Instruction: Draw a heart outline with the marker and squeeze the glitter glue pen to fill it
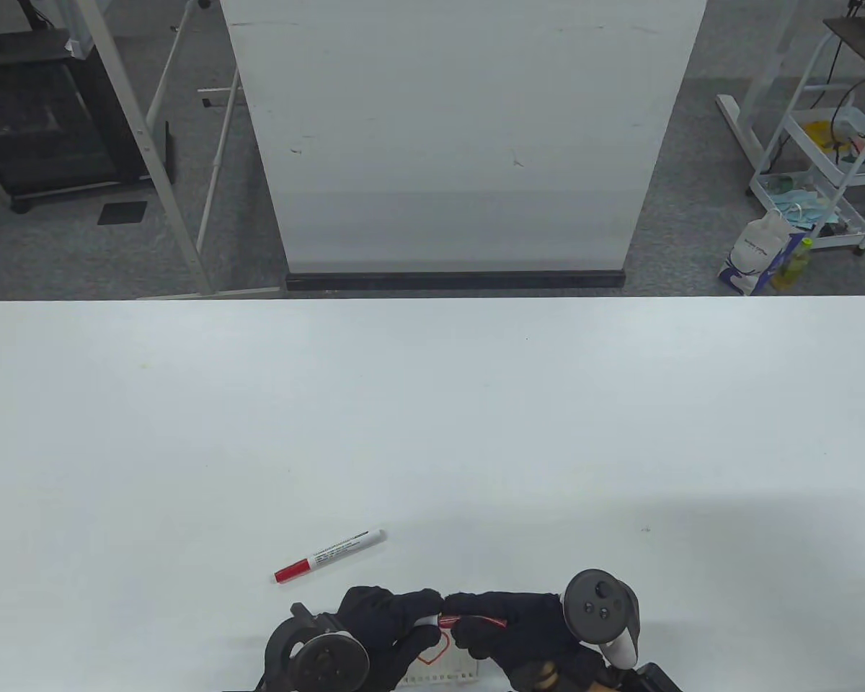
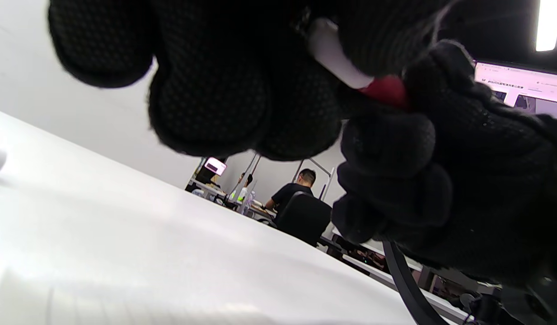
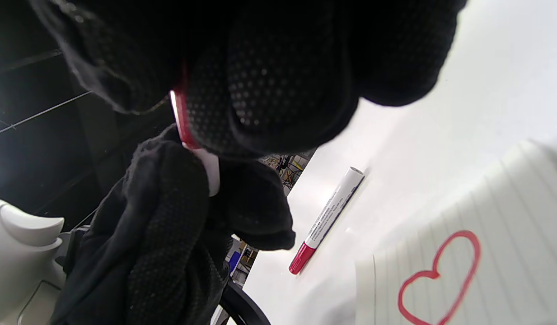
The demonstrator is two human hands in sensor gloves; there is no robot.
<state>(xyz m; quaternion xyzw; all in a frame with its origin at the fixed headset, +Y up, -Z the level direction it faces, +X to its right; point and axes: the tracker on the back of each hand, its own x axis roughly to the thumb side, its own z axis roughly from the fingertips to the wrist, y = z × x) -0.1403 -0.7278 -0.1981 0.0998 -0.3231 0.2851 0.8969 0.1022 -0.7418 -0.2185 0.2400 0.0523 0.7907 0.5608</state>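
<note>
Close to the table's near edge, the left hand [image 1: 386, 621] in its black glove pinches the white end of a thin red glitter glue pen [image 1: 453, 620], and the right hand [image 1: 508, 631] curls tight around its red end. Just under them lies white lined paper [image 3: 508, 234] with a red heart outline [image 3: 441, 275]. A little farther out, the white marker with a red cap [image 1: 329, 555] lies flat on the white table [image 1: 432, 418].

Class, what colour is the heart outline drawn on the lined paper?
Red; the heart outline shows best in the right wrist view.
</note>
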